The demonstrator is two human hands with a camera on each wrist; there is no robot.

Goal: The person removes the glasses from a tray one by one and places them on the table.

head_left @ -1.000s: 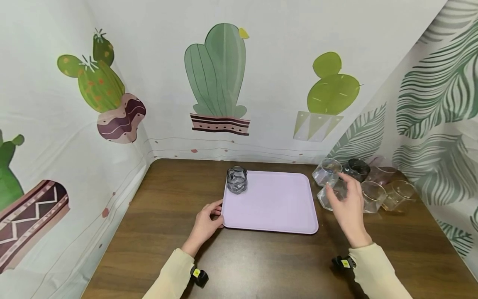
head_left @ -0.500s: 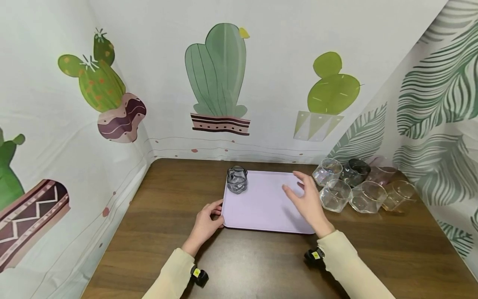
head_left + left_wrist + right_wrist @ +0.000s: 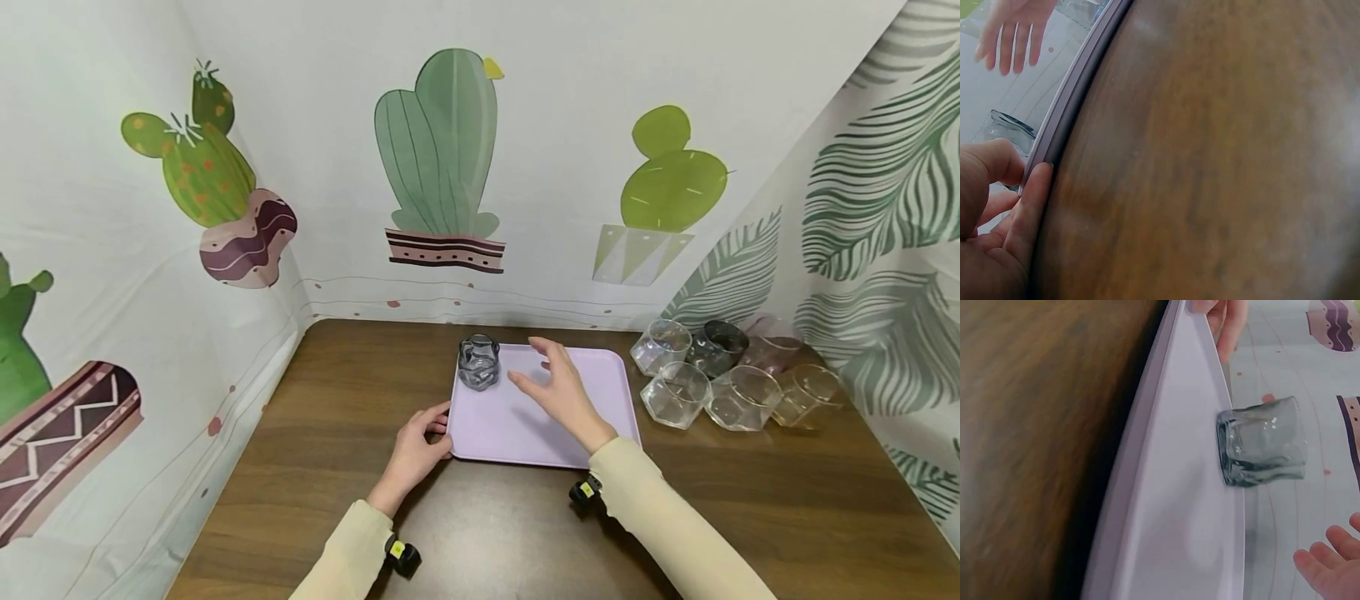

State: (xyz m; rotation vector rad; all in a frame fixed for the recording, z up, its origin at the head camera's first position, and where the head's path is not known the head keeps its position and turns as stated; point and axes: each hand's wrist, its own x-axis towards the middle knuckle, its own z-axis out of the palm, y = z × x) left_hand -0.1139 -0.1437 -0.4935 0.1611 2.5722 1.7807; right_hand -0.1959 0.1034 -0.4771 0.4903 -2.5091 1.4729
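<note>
A lilac tray (image 3: 487,429) lies flat on the brown table, and a dark grey wavy glass (image 3: 479,363) stands upright in its back left corner. My left hand (image 3: 412,446) pinches the tray's left rim near the front corner; the left wrist view shows thumb and fingers (image 3: 1036,187) on either side of that edge. Over the tray, to the right of the grey glass and apart from it, is my right hand (image 3: 562,396). Its thumb and fingers are spread with nothing between them. In the right wrist view the same glass (image 3: 1266,440) sits beyond the tray's surface.
At the table's right side several glasses stand close together in two rows, among them a clear one (image 3: 677,396), a dark one (image 3: 716,348), a pinkish one (image 3: 771,343) and an amber-tinted one (image 3: 806,396). A printed cloth (image 3: 540,167) hangs along the back edge.
My right hand has moved left from the group of glasses to above the tray, close to the grey glass. The left hand, the tray and the glasses keep their places.
</note>
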